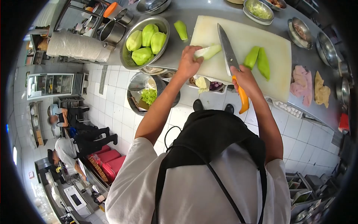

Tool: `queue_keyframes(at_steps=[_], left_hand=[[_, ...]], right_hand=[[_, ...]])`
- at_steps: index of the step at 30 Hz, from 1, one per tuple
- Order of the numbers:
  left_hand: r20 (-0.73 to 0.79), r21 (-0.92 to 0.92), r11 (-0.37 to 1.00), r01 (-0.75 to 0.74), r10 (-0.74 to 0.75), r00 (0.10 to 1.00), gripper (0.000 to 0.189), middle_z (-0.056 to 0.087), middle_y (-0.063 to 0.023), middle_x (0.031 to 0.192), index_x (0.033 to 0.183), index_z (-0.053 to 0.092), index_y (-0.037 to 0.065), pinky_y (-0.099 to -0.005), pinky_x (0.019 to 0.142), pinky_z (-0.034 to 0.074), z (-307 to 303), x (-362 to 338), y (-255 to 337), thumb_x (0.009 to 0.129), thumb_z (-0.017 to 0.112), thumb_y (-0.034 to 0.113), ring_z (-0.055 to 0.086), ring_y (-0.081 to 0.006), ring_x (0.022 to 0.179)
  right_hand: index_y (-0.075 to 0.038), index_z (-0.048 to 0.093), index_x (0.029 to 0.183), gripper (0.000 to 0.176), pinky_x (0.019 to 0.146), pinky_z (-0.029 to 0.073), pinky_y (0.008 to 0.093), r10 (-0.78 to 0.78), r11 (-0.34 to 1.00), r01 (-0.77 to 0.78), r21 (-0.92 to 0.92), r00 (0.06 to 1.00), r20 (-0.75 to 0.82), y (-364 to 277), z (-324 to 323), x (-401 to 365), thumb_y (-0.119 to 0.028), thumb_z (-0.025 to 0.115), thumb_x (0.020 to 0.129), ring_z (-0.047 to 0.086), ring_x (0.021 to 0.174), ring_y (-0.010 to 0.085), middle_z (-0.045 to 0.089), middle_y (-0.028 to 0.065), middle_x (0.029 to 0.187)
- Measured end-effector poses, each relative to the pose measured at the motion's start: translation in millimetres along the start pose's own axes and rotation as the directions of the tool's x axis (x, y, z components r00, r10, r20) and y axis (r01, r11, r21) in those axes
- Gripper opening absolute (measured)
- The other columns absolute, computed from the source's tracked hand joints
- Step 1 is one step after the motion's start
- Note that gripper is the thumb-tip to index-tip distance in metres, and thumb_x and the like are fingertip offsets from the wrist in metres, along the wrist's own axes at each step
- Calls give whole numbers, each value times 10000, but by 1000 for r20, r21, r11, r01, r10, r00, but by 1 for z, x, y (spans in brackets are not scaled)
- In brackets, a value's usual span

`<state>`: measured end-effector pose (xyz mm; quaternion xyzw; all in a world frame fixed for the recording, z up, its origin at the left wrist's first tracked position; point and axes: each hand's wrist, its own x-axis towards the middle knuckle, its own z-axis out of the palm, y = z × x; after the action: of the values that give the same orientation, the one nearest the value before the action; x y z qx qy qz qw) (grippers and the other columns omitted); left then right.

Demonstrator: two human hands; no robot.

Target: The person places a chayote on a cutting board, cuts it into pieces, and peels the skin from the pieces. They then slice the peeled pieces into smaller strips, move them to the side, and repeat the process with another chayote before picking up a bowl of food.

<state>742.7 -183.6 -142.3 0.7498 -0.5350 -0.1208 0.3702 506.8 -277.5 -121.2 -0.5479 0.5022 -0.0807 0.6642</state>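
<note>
The left hand (188, 62) holds down a pale green vegetable piece (209, 51) on the white cutting board (246, 37), with its fingers closed on the near end. The right hand (242, 76) is wrapped tight around the orange handle of a big knife (228, 50). The blade lies over the board, right next to the piece. Two more green pieces (258, 61) lie on the board to the right. A metal bowl (163, 21) on the left holds four whole green vegetables (148, 35).

commercial kitchen | steel counter (176, 54) | metal bowls (327, 47) | white tiled floor (119, 98)
</note>
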Motion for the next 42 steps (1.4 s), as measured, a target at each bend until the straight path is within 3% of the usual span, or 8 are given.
queue_keyframes(at_steps=[7,16,25,31,36,39,42], left_hand=[[2,-32,999,-1,1,1000,341,580,-132,1156,1195,630,57,-368,825,499,1,-3,5,861,700,55,538,-312,1082],[-19,-55,998,-31,30,999,350,582,-132,1188,1203,618,41,-370,849,508,2,-8,7,863,702,42,535,-322,1124],[-101,-94,996,-9,-1,995,328,613,-134,1175,1170,647,45,-387,880,505,6,-13,11,850,720,49,563,-337,1118],[-140,-18,999,-51,48,989,345,641,-139,1118,1175,650,41,-415,877,506,5,-13,5,841,736,53,596,-329,1082],[-140,-71,996,-47,37,989,330,647,-148,1103,1161,685,41,-406,916,484,5,-14,-1,837,744,65,606,-330,1063],[-264,113,991,-75,102,959,307,654,-155,1108,1127,717,34,-397,886,500,8,-20,4,823,757,65,626,-333,1027],[-239,124,992,-21,51,970,285,668,-156,1089,1085,740,30,-399,864,513,6,-20,9,803,772,60,646,-331,986]], right_hand=[[-2,470,1038,346,403,422,336,9,990,-11,142,1000,18,1,5,11,-315,611,994,498,443,162,567,93,701],[-14,473,1014,331,405,423,332,-14,993,12,116,1000,11,-4,8,2,-320,599,1002,497,444,155,558,84,695],[-11,501,957,337,405,416,329,25,999,-19,-51,993,116,-8,8,-18,-335,575,1009,481,428,141,549,69,681],[-11,516,979,328,422,420,317,73,984,-31,-174,968,239,-3,-19,-58,-336,548,1008,487,431,134,547,67,673],[-10,514,1000,326,431,428,313,149,955,-83,-285,964,219,-14,-32,-80,-335,540,1008,505,451,130,546,72,672],[-12,506,996,326,432,430,314,126,947,-50,-316,966,226,-13,-33,-78,-336,534,1010,514,461,133,548,76,677],[-25,506,986,311,412,405,299,123,944,-47,-328,969,215,-14,-31,-81,-333,534,1016,487,447,120,524,57,656]])
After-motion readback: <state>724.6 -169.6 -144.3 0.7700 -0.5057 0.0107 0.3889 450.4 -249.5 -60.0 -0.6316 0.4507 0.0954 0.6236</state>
